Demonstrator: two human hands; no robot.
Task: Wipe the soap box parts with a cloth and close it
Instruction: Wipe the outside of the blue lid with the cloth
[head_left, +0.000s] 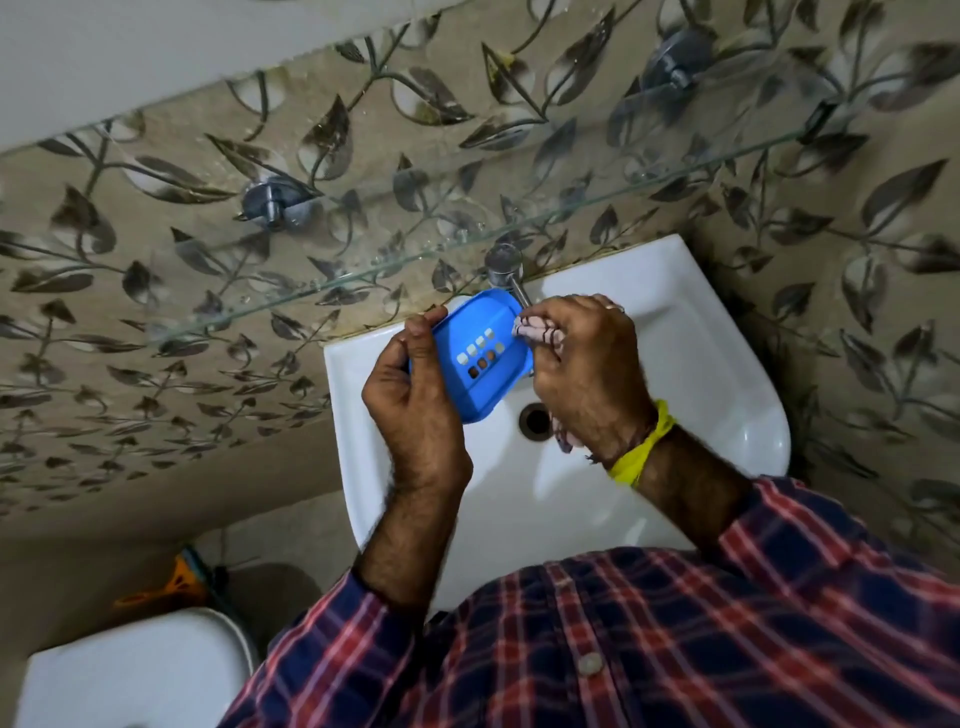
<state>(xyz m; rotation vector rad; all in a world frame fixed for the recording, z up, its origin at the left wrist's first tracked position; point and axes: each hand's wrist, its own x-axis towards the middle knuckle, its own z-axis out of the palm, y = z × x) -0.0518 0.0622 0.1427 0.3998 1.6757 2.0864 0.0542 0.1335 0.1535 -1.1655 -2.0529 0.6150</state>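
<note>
Over the back left corner of the sink (727, 332), the left hand (410, 400) grips the blue soap tray (475, 358) by its rim, probably light, stiff and slippery, while the right hand (584, 364) pinches the soft cloth (535, 332) against it.

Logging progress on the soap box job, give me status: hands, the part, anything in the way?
Left hand grips blue soap box tray over sink. Right hand presses cloth to its edge. Tap close behind.
</note>
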